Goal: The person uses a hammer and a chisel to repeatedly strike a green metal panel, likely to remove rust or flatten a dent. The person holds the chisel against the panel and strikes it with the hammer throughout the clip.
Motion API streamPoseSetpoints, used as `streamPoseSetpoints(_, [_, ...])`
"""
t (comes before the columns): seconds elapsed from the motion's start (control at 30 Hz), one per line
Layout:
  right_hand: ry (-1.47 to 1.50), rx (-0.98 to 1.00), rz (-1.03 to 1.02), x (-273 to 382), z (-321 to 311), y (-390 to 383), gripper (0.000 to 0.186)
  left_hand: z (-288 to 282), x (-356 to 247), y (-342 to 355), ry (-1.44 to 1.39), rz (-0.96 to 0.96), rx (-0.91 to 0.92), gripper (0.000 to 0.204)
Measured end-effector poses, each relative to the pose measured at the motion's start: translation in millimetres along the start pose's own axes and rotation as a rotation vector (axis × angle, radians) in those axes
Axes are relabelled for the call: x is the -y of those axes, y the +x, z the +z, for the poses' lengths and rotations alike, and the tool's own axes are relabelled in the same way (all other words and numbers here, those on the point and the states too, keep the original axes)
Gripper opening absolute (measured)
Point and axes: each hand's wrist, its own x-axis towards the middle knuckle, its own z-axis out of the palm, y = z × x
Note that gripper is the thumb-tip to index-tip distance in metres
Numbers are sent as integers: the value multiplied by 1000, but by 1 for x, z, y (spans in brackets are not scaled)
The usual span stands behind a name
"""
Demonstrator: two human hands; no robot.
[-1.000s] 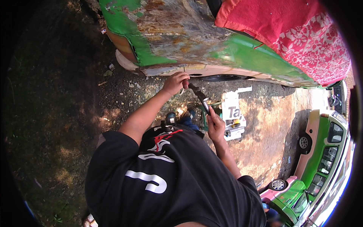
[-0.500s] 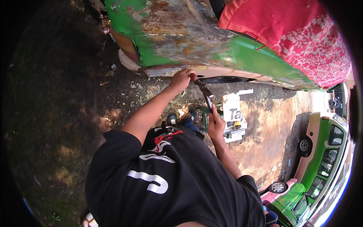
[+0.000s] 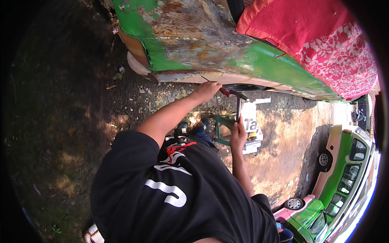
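Note:
My left hand (image 3: 208,90) is closed around a screwdriver (image 3: 224,92) with a red handle. Its thin dark shaft pokes out past the fingers toward the lower edge of a green and pale pink vehicle body (image 3: 190,76), where the paint is worn and rusty. In my right hand (image 3: 239,137) is a hammer (image 3: 238,108), gripped by its handle. The hammer's head lies right by the butt of the red handle; whether they touch I cannot tell.
Below the hands stands a green stool (image 3: 222,141), beside a printed sheet (image 3: 249,115) with tools on it. Red patterned cloth (image 3: 308,36) drapes over the vehicle's right part. A wheel (image 3: 245,87) shows under the body. Another green and pink van (image 3: 338,182) is parked at right.
Both hands have shifted right, carrying the screwdriver and hammer. The screwdriver's shaft now shows past my left fingers, and the hammer's handle stands more upright in the picture.

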Motion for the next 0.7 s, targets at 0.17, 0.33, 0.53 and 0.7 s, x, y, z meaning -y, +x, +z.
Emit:
streamPoseSetpoints(0.17, [278,-74,170,-11,-18,-13,45,16,6,0,110,138,-130,27])
streamPoseSetpoints(0.33, [307,-53,254,-21,-27,-14,46,20,9,1,56,236,-66,20])
streamPoseSetpoints(0.53, [372,-33,263,-25,-24,-21,46,22,24,8,-126,301,-43,17])
streamPoseSetpoints(0.7, [346,-7,291,-23,-24,-25,46,24,24,11,-211,325,-63,17])
